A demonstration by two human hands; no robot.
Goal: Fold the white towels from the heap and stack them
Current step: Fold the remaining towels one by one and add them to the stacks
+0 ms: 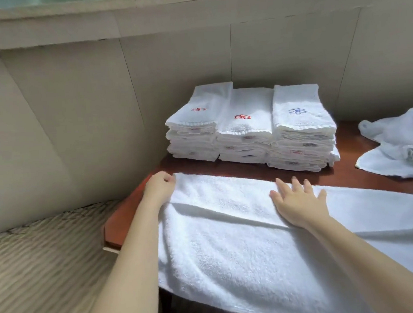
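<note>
The left hand [159, 186] is curled round the far left corner of a thick white terry towel [230, 246], grasping it. The right hand [297, 200] lies flat on the same towel, fingers straight and spread, pressing its nap. A long soft ridge runs across the cloth between the two wrists. The towel is spread over the glossy reddish-brown counter [349, 142]. At twelve o'clock stand three neat square stacks [245, 139] of folded towels, side by side, embroidered with red and blue emblems. At two o'clock lies the rumpled heap [403, 144].
</note>
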